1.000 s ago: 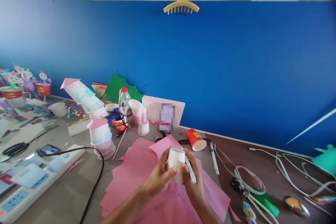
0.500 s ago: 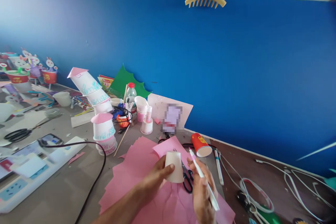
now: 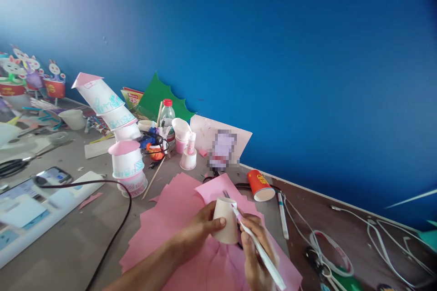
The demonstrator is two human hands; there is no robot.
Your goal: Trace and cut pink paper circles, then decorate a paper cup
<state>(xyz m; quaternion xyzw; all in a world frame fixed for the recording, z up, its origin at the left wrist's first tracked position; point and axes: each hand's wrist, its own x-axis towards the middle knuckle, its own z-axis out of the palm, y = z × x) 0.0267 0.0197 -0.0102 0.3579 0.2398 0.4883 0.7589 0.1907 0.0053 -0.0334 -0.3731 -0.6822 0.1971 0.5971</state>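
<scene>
Marker [image 3: 259,248] nearer cup [image 3: 230,227] over pink paper [image 3: 167,213]

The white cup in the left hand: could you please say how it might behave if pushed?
The white cup is probably light and easily dented, since it looks like paper. Laid on its side, it would likely roll in a curve, its wall being round and tapered.

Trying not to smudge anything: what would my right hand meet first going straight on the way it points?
Probably the white paper cup in your left hand, with the pink-tipped marker in your right hand leading; whether its tip touches is unclear.
</scene>
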